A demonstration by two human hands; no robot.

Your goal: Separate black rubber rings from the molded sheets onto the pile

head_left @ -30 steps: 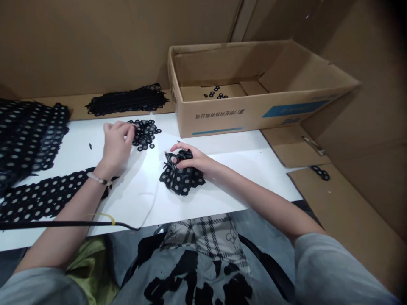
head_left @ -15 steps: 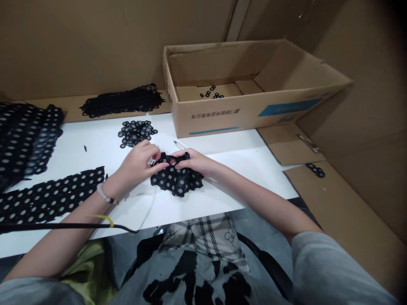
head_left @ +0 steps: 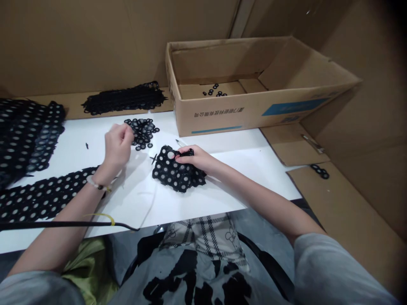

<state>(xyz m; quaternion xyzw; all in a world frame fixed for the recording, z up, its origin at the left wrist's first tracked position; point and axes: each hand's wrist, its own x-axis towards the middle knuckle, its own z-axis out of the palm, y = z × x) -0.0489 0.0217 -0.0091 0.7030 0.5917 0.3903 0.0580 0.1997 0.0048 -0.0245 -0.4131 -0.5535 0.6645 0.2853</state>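
My right hand [head_left: 194,157] pinches the upper edge of a black rubber sheet [head_left: 178,171] dotted with rows of round holes or discs, which lies on the white table. My left hand [head_left: 118,146] is raised beside a pile of small black rings [head_left: 144,132], its fingers curled closed. Whatever it might hold is hidden inside the fingers. A thin black scrap [head_left: 154,159] sits at the left edge of the sheet. Just beyond my right fingertips lies a pen-like tool [head_left: 181,143].
An open cardboard box [head_left: 219,114] with several black rings on its floor stands at the back. Stacked dotted strips [head_left: 127,98] lie behind the ring pile. More dotted sheets [head_left: 28,135] cover the left side. Joined rings [head_left: 319,171] rest on cardboard at right.
My left hand has left the sheet and moved left, closing beside the ring pile. My right hand keeps its hold on the sheet, which now shows more of its upper left part.
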